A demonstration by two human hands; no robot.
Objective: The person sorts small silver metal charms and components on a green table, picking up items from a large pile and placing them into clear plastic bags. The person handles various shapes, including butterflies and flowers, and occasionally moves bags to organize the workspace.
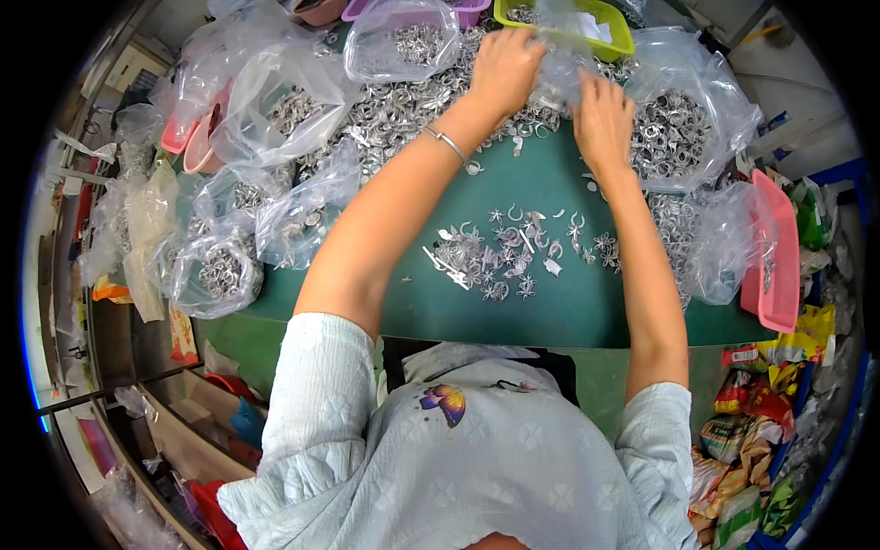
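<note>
My left hand [502, 66] and right hand [600, 117], both gripping one clear bag [561, 57], top centre; loose metal pieces [513, 255] unbagged mid-tabletop [568, 312]; filled bags [220, 266] at left.

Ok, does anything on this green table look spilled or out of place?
Yes. Small silver metal pieces lie loose on the green table instead of in the clear bags, with a larger heap spread farther back. Both hands, left hand and right hand, grip a clear bag.
</note>
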